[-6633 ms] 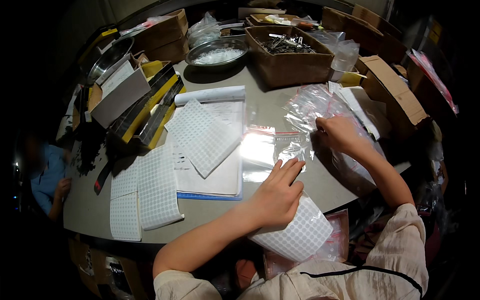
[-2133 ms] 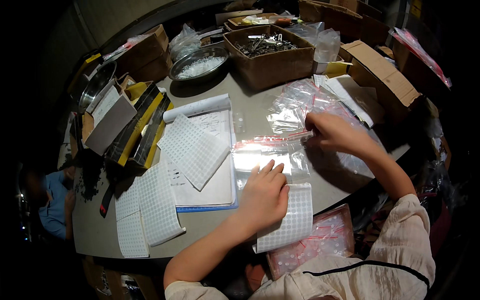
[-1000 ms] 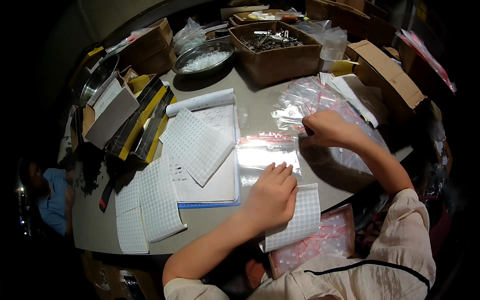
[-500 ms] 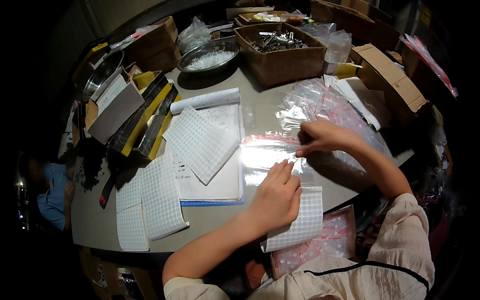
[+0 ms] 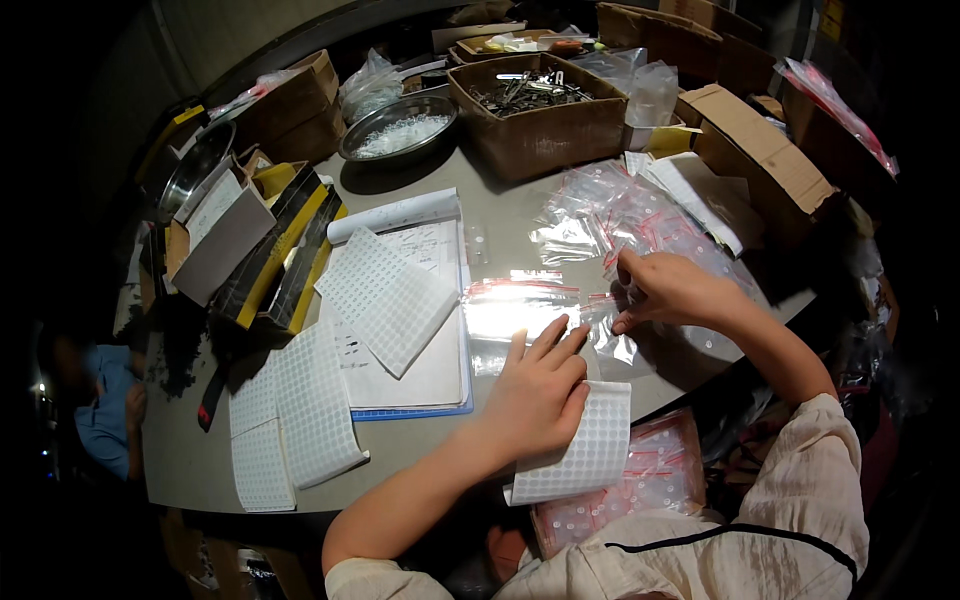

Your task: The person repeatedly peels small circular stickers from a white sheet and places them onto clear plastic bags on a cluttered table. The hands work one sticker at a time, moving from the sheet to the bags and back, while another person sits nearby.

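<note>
My left hand (image 5: pixel 540 392) lies palm down with its fingers spread. Its fingertips rest on the lower edge of a shiny stack of clear zip bags (image 5: pixel 515 318) with red seal lines. Partly under its thumb side is a white sheet of round stickers (image 5: pixel 590 440), overhanging the table's near edge. Right of the stack, my right hand (image 5: pixel 668 290) has thumb and forefinger closed on a clear zip bag (image 5: pixel 610 335), whose lower part touches the table. Behind that hand spreads a loose pile of clear bags (image 5: pixel 655 215), with small round stickers on some.
On the left lie more sticker sheets (image 5: pixel 320 410), a notepad (image 5: pixel 410 390) and black-and-yellow boxes (image 5: pixel 290 250). A metal bowl (image 5: pixel 350 150) and a carton of metal parts (image 5: pixel 540 135) stand at the back. Below the near edge sits a box of stickered bags (image 5: pixel 665 475). Another person (image 5: pixel 105 400) is far left.
My right hand has moved slightly right and nearer, drawing a bag away from the stack's right side. My left hand's fingers have spread. The whole view has shifted a little left.
</note>
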